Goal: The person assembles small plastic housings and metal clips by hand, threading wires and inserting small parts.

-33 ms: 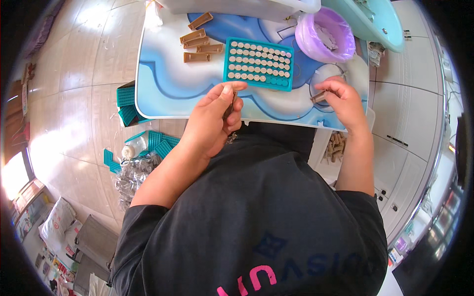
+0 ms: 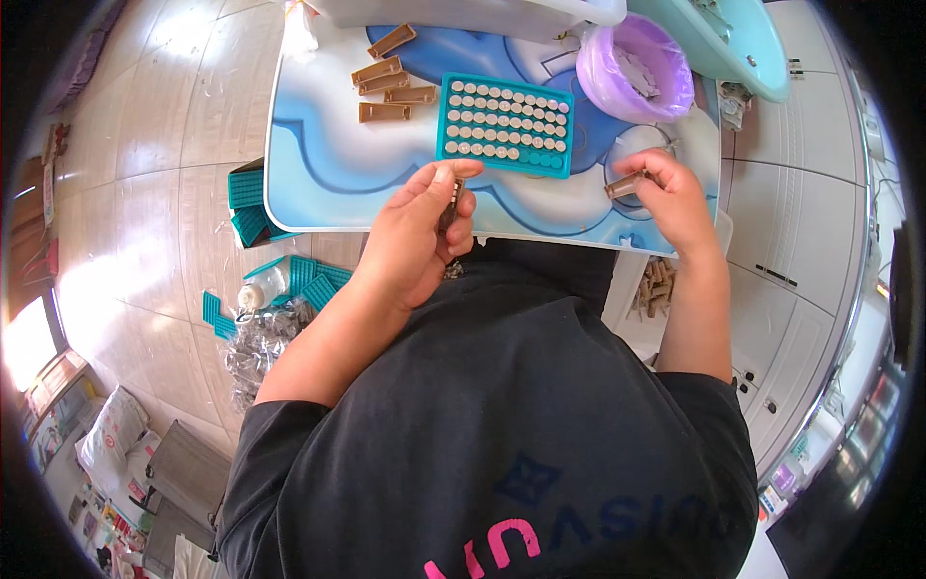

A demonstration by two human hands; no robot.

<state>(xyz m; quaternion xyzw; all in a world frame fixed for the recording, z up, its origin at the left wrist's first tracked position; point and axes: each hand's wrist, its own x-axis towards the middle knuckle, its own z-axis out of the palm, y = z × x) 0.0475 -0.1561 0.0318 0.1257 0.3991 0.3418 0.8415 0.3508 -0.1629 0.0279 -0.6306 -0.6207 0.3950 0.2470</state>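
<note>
Turned slightly: brown trough-shaped piece [image 2: 625, 184], pinched near one end by right fingers [image 2: 648, 162], perhaps liable to slip from loose pinching. Clasped in left fingers [image 2: 462, 230]: dark brown piece [image 2: 449, 206].

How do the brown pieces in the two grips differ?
The right piece looks lighter; the left piece looks darker. The right piece juts leftward from the right grip; the left piece runs more vertically in frame. The right piece's outer end is exposed; the left piece is largely covered by the left grip. Both are brownish.
</note>
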